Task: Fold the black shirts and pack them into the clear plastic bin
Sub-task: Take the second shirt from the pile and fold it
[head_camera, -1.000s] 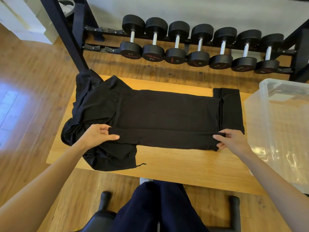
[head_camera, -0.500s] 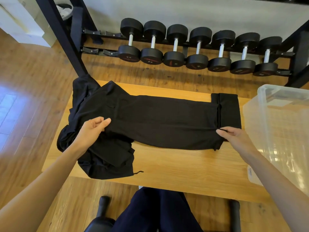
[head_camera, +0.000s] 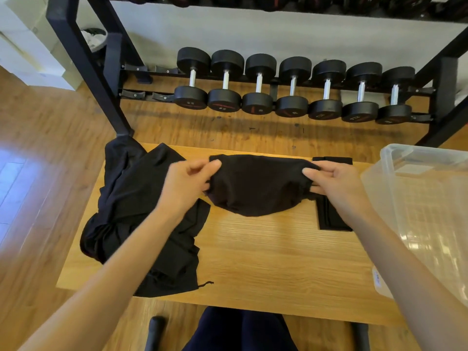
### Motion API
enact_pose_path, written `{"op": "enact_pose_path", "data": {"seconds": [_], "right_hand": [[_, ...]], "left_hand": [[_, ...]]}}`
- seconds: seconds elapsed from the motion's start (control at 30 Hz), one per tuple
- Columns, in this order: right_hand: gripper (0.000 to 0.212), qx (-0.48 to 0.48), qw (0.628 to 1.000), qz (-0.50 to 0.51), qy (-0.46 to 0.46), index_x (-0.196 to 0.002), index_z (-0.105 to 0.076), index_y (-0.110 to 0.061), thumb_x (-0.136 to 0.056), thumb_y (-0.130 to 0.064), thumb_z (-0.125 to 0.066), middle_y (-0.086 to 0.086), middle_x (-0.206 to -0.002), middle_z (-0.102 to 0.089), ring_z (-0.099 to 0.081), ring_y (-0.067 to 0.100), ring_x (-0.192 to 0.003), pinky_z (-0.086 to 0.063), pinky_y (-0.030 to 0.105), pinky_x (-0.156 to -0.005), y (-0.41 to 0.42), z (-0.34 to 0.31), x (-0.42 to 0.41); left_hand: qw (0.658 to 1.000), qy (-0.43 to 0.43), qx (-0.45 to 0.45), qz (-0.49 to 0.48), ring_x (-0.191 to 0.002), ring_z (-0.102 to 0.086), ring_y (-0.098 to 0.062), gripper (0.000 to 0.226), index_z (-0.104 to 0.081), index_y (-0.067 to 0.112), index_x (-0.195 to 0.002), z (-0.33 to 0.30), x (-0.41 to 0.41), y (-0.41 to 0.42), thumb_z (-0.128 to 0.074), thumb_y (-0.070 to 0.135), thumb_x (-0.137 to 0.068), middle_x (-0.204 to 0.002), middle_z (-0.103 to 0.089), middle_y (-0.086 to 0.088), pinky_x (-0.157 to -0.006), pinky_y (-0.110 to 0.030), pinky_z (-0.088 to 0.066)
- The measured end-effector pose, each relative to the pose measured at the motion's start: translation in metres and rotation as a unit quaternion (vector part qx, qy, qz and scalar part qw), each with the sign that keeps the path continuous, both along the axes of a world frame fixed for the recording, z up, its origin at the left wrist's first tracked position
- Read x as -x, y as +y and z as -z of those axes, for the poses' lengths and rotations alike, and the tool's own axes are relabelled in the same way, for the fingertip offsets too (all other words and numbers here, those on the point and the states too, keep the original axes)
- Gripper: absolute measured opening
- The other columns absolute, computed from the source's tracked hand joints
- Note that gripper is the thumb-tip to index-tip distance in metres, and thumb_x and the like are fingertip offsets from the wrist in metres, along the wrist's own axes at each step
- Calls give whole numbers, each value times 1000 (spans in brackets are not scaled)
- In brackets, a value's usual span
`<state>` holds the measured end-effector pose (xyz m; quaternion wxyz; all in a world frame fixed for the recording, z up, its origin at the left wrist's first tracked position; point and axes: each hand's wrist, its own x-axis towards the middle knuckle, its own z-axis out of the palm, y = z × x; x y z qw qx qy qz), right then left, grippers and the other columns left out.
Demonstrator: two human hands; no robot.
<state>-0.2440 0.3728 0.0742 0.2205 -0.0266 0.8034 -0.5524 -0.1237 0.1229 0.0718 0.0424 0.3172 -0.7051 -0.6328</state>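
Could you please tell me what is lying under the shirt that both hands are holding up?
Under the lifted shirt bare wooden table shows along its near edge. At its right end, a folded black piece lies on the table, partly hidden by the right hand. Whatever lies directly beneath the shirt's middle is covered.

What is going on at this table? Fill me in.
A person is folding black shirts at a wooden table. Both hands hold one shirt lifted off the table, the left hand pinching its left end and the right hand its right end, so it sags between them. A heap of unfolded black shirts lies at the table's left. One folded black piece lies by the clear plastic bin on the right. Nothing black shows inside the bin.
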Motion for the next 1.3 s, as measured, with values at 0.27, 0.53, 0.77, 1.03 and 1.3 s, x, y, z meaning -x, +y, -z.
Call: {"op": "enact_pose_path", "data": {"seconds": [0.27,0.53,0.77,1.03,1.3], "right_hand": [[8,-22,1000,-3,19,-97,-68,-19,-90,-15,-66,-4,-82,-74,-71,5,-80,-58,22,-71,-35,33,-37],[22,-43,998,1,42,-112,-72,-15,-92,-17,-64,-6,-93,-75,-68,-1,-88,-56,23,-82,-42,45,-57],[20,21,999,28,-11,-109,-73,-19,-95,-18,-59,-6,-93,-75,-68,3,-94,-56,26,-85,-47,45,-61],[14,24,998,66,3,-99,-72,-23,-88,-14,-69,-4,-81,-75,-71,4,-80,-55,20,-73,-46,51,-57],[23,6,999,32,15,-110,-72,-11,-87,-12,-70,-4,-87,-75,-69,0,-84,-50,10,-73,-36,48,-54]], "left_hand": [[1000,1,23,12,-84,-68,2,26,-71,13,-112,36,12,77,-72,21,-87,-90,-73,8,-77,-16,-55],[998,31,37,-47,-86,-66,5,15,-71,21,-98,48,3,107,-73,14,-85,-93,-69,10,-72,-8,-50],[996,62,40,-46,-91,-64,-1,18,-74,14,-105,55,5,112,-69,10,-88,-96,-67,5,-75,-13,-51],[996,61,-61,-33,-91,-71,-8,20,-57,13,-114,58,3,105,-59,9,-95,-98,-72,-1,-82,-24,-57],[952,-10,242,186,-98,-55,-6,27,-62,24,-117,96,70,30,-48,9,-100,-117,-51,3,-86,-25,-50]]}}
